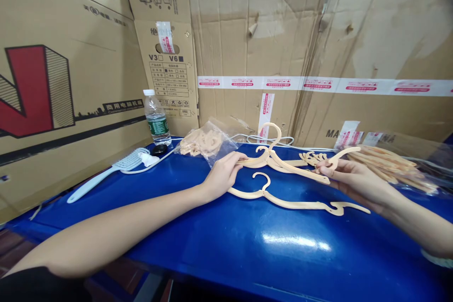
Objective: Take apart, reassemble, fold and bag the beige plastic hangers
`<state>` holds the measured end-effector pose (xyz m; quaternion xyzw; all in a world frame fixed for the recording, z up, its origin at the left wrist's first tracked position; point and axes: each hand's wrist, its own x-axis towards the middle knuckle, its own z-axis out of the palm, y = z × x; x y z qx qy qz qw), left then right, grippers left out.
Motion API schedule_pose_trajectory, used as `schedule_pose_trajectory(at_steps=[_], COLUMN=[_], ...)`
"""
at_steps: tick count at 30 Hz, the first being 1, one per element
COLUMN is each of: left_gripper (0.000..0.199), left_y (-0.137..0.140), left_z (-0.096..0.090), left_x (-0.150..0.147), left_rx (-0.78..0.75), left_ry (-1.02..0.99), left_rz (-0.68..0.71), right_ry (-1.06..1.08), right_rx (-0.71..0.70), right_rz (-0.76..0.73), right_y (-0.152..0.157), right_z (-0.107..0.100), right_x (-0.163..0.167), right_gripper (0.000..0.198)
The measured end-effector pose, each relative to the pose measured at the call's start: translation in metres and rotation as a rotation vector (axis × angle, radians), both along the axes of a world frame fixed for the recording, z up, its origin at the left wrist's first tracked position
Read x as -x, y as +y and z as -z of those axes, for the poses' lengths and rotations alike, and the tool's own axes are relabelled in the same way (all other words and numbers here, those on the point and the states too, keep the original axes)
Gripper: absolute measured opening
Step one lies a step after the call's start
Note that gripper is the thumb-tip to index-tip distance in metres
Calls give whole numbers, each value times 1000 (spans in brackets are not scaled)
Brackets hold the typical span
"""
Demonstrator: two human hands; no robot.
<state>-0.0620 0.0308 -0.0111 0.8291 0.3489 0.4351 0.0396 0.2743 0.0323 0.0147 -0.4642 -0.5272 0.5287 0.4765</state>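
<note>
My left hand [222,175] pinches the left end of a beige plastic clothes hanger [293,170], whose hook points up. At its right end, my right hand [354,180] is closed on a loose curved hook piece [341,155] of the same beige colour. That piece is close to the hanger's tip; whether they touch I cannot tell. In front of both hands, another hanger [293,205] lies flat on the blue table [219,240], a similar curved piece at its right end. Behind the held hanger are several small hook pieces [313,157], partly hidden.
A clear bag of beige pieces [203,140] lies behind my left hand, and a bag of hanger parts [399,165] behind my right. A water bottle [157,120], black round object [159,150] and light-blue hairbrush [109,170] are left. Cardboard boxes [240,33] wall the back; a white cable [141,170] crosses behind.
</note>
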Motion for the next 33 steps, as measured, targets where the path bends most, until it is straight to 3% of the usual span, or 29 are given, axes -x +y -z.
schedule_pose_trajectory(at_steps=[11,16,22,26,33], left_gripper=[22,22,22,23,24], left_y=[1,1,0,-1,-2], left_z=[2,1,-1,-2,-3], left_x=[2,2,1,0,0], left_rx=[-21,-23,-22,-22,-14], left_ry=[28,25,26,29,56], left_rz=[18,17,20,17,8], right_ry=[90,88,202,167,121], right_rx=[91,142,225,248,185], right_rz=[-123,-166,-137,-108,-88], right_y=[-6,-13,-21,-21,-15], right_z=[-6,-13,-23,-27,-18], right_x=[1,5,9,10,9], right_gripper=[26,15,14,13,17])
